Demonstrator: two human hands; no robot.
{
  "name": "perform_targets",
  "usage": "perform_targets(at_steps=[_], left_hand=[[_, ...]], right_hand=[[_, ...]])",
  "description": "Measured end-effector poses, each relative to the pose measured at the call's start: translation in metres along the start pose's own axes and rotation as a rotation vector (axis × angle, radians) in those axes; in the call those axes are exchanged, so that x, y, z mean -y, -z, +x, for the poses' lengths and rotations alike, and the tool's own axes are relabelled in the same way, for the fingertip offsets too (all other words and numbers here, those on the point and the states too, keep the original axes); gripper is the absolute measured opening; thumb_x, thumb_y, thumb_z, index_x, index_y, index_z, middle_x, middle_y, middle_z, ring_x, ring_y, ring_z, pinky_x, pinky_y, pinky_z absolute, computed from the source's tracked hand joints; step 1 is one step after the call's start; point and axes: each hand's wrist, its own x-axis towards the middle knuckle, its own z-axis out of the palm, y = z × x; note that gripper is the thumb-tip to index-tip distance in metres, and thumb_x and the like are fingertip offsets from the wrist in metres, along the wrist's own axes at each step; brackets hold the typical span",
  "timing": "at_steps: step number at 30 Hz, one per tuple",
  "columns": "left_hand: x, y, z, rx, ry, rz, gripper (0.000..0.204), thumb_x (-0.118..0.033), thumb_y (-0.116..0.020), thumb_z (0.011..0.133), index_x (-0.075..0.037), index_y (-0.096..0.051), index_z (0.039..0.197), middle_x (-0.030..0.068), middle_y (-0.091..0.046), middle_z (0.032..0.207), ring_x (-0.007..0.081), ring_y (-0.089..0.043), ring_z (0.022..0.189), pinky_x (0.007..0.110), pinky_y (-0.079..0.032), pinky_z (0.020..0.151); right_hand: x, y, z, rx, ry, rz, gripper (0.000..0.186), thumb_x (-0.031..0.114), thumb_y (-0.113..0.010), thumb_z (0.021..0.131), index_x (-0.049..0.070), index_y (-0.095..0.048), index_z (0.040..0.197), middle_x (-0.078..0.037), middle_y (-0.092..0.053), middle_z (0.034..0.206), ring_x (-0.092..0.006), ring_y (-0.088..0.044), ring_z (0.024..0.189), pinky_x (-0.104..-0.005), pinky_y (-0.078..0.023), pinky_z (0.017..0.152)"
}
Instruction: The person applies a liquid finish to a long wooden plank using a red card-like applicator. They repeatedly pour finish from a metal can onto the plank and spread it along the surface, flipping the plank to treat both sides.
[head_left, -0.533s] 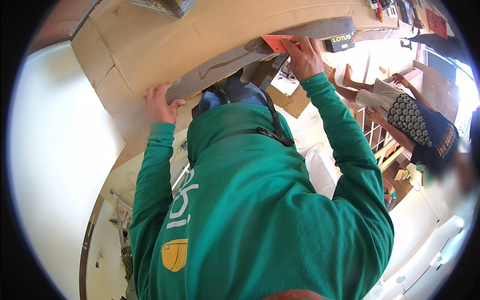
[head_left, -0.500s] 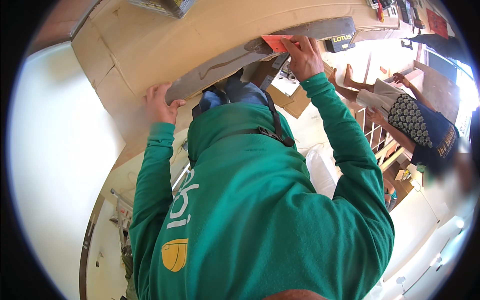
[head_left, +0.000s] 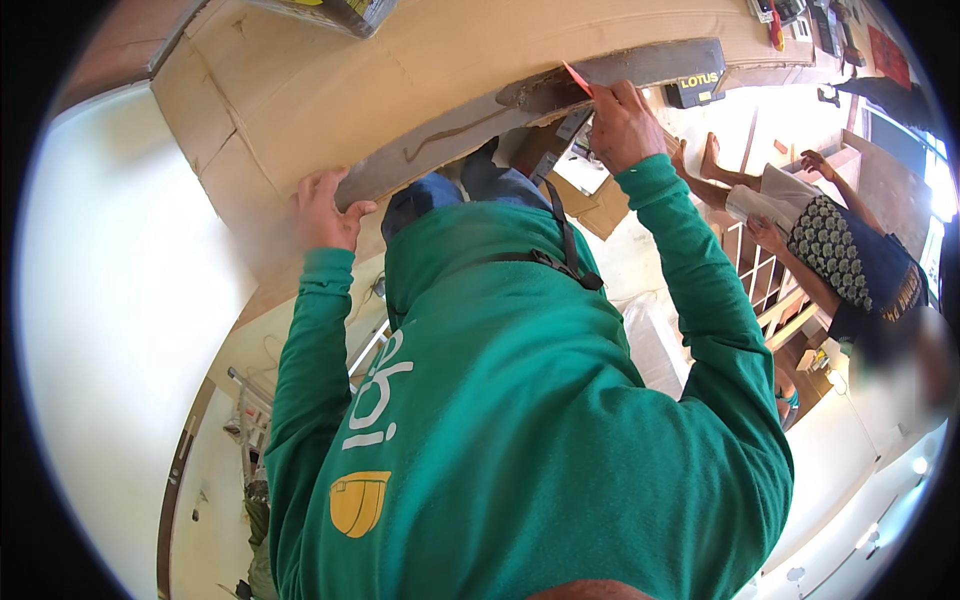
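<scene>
A long grey strip of board [head_left: 455, 128] lies along the near edge of a cardboard-covered work surface. My left hand [head_left: 325, 210] is at its left end, fingers curled over the top and thumb at the near edge, gripping it. In my right hand [head_left: 627, 125], a red flat spreader [head_left: 577, 78] is pinched between thumb and fingers and seen nearly edge-on, above the right part of the strip. Beneath it spreads a dark brown smeared patch [head_left: 540, 92]. A wavy brown bead of paste [head_left: 440, 138] runs along the strip's middle.
Cardboard [head_left: 330, 90] covers the surface, with a clear-wrapped package [head_left: 345, 12] at its far edge. A black case [head_left: 695, 90] sits beyond the strip's right end. Tools [head_left: 775, 22] lie at the far right. Another person [head_left: 820, 235] is on the right. Open cartons [head_left: 590, 200] stand below.
My right hand has moved slightly right and turned the spreader from broad side to nearly edge-on. More of the dark smear shows. My left hand keeps its place at the strip's end.
</scene>
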Motion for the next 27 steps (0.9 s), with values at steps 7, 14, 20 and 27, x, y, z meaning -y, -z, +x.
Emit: perform_targets(at_steps=[7,14,20,27], left_hand=[[0.011,0.003,0.003,-0.022,-0.148,-0.023,0.066,-0.038,-0.095,0.067,-0.016,-0.071,0.124,0.0087,-0.065,0.122,0.0356,-0.058,0.106,0.047,-0.050,0.091],[0.014,0.010,0.008,0.070,-0.165,-0.088,0.064,-0.034,-0.095,0.066,-0.015,-0.071,0.123,0.0063,-0.062,0.120,0.0357,-0.057,0.105,0.047,-0.050,0.091],[0.021,0.016,0.011,0.136,-0.215,-0.085,0.060,-0.030,-0.094,0.070,-0.015,-0.069,0.122,0.0065,-0.060,0.117,0.0353,-0.055,0.105,0.048,-0.051,0.090],[0.026,0.017,0.013,0.176,-0.220,-0.052,0.063,-0.036,-0.094,0.070,-0.014,-0.068,0.123,0.0075,-0.062,0.124,0.0363,-0.059,0.110,0.048,-0.051,0.095]], right_hand=[[0.044,-0.012,-0.002,0.076,-0.118,0.150,0.014,0.005,-0.064,0.084,-0.003,-0.064,0.095,-0.023,-0.063,0.098,-0.0434,-0.065,0.097,-0.0516,-0.057,0.085],[0.092,-0.044,-0.020,-0.089,-0.242,0.194,0.013,0.009,-0.062,0.088,-0.003,-0.059,0.085,-0.027,-0.063,0.090,-0.0486,-0.063,0.087,-0.0549,-0.053,0.079],[0.131,-0.045,-0.027,-0.077,-0.437,0.249,0.013,0.012,-0.067,0.088,0.000,-0.064,0.089,-0.023,-0.066,0.093,-0.0459,-0.064,0.091,-0.0519,-0.054,0.081],[0.117,-0.021,-0.051,-0.210,-0.175,0.068,0.039,0.003,-0.069,0.087,0.015,-0.077,0.123,-0.010,-0.069,0.108,-0.0340,-0.064,0.098,-0.0434,-0.055,0.087]])
